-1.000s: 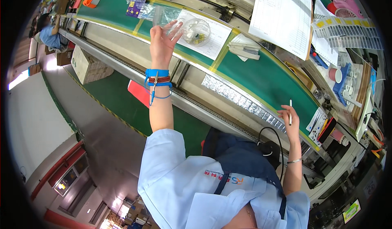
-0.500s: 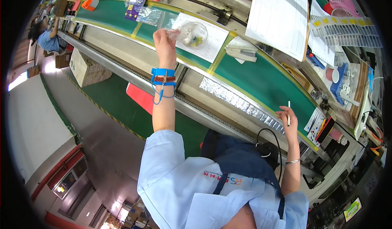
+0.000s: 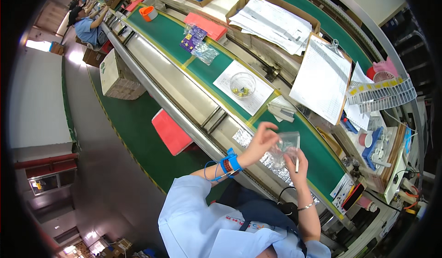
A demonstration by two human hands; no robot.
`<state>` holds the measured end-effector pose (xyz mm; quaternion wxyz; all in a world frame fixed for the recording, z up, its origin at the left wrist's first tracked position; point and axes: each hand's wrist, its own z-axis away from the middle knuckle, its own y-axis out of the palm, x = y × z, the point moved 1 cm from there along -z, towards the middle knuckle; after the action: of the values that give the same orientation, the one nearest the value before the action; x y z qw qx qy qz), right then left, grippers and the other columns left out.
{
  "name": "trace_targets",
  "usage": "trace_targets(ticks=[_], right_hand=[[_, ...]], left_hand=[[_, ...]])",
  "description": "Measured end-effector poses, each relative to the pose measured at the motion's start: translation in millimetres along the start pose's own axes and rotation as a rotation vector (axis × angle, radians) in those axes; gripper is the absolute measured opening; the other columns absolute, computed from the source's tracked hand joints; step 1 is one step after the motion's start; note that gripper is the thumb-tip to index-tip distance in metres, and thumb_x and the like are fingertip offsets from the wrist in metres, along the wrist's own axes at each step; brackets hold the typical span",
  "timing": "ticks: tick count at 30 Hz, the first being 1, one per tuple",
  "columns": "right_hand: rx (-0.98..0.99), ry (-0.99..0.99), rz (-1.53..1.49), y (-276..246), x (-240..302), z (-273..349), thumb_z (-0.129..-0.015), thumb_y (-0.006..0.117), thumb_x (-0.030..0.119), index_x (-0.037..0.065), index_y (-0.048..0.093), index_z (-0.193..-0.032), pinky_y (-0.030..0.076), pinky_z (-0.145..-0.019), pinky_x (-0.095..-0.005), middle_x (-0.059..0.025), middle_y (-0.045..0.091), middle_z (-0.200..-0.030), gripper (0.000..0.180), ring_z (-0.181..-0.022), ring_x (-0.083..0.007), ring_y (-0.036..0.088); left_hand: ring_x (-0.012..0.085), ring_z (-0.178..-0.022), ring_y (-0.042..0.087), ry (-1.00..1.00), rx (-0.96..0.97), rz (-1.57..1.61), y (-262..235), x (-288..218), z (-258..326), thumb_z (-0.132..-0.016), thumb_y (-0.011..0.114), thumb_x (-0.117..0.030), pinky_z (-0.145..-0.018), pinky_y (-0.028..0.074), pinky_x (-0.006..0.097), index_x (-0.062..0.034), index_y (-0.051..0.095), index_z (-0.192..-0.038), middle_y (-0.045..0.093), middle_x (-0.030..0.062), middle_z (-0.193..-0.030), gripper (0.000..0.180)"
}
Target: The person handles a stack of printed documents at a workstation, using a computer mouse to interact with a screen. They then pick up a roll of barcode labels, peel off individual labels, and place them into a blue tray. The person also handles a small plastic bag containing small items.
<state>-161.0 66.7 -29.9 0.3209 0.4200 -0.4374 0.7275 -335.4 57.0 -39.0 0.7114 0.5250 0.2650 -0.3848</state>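
Note:
A clear plastic bag (image 3: 289,140) is between my two hands, above the near side of the green belt. My right hand (image 3: 297,166) grips its lower part, thumb against the film, and also keeps a slim white pen-like stick (image 3: 297,165) tucked in the fingers. My left hand (image 3: 260,145), with a blue wrist strap, is bent at the bag's left edge. Its thumb and lower fingers meet the film, while the index finger is raised. Further off, a round clear dish (image 3: 242,85) with small yellow-green pieces rests on a printed sheet (image 3: 261,98).
A white stapler-like tool (image 3: 282,108) lies on the green belt (image 3: 209,74). Purple cards (image 3: 193,39) and an orange-and-white cup (image 3: 148,13) are farther left. A clipboard with a form (image 3: 321,76) leans behind. The metal rail (image 3: 184,99) runs along the near side.
My left hand has come back from the dish with the plastic bag, toward my right hand, which now grips the bag too. The bag no longer covers the dish. The view has shifted.

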Motion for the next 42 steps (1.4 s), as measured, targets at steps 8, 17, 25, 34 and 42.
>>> trace_targets(ticks=[8,17,25,34,42], right_hand=[[-0.037,0.061,-0.222,9,13,7,-0.077,0.060,0.003,0.001,0.050,-0.111,0.044,-0.062,-0.0205,-0.0021,0.058,-0.074,0.035,-0.069,-0.0069,0.055],[-0.152,0.044,-0.235,-16,-21,10,-0.085,0.046,0.005,-0.002,0.051,-0.108,0.046,-0.072,-0.0260,-0.0122,0.063,-0.084,0.024,-0.075,-0.0130,0.058],[-0.132,0.112,-0.254,-23,-45,26,-0.085,0.045,0.006,-0.002,0.051,-0.107,0.047,-0.070,-0.0251,-0.0118,0.063,-0.082,0.024,-0.072,-0.0122,0.058],[-0.182,0.149,-0.188,-41,-49,31,-0.084,0.043,0.007,-0.002,0.051,-0.106,0.047,-0.069,-0.0264,-0.0124,0.063,-0.082,0.025,-0.071,-0.0142,0.058],[-0.202,0.211,-0.185,-46,-55,41,-0.086,0.044,0.010,-0.001,0.052,-0.106,0.046,-0.071,-0.0265,-0.0116,0.062,-0.083,0.024,-0.074,-0.0135,0.057]], left_hand=[[0.0239,-0.076,0.057,0.548,0.147,-1.153,-7,8,20,-0.077,0.061,-0.027,-0.068,0.046,0.034,-0.0066,0.053,-0.102,0.055,0.0103,-0.100,0.033],[0.0109,-0.059,0.054,0.051,-0.468,-0.413,-128,-36,-34,-0.080,0.059,-0.026,-0.048,0.043,0.023,-0.0003,0.055,-0.095,0.059,0.0052,-0.076,0.030],[0.0259,-0.090,0.058,0.661,-0.571,-0.061,-185,-282,-165,-0.086,0.049,-0.031,-0.077,0.048,0.033,0.0047,0.040,-0.107,0.053,0.0177,-0.103,0.043],[0.0165,-0.072,0.059,0.329,-0.551,-0.491,-199,-109,-119,-0.088,0.046,-0.018,-0.063,0.047,0.024,-0.0019,0.048,-0.103,0.060,0.0134,-0.089,0.022],[0.0194,-0.078,0.055,0.293,-0.621,-0.753,-173,-18,-91,-0.084,0.055,-0.028,-0.063,0.050,0.026,0.0013,0.043,-0.110,0.039,0.0143,-0.105,0.041]])
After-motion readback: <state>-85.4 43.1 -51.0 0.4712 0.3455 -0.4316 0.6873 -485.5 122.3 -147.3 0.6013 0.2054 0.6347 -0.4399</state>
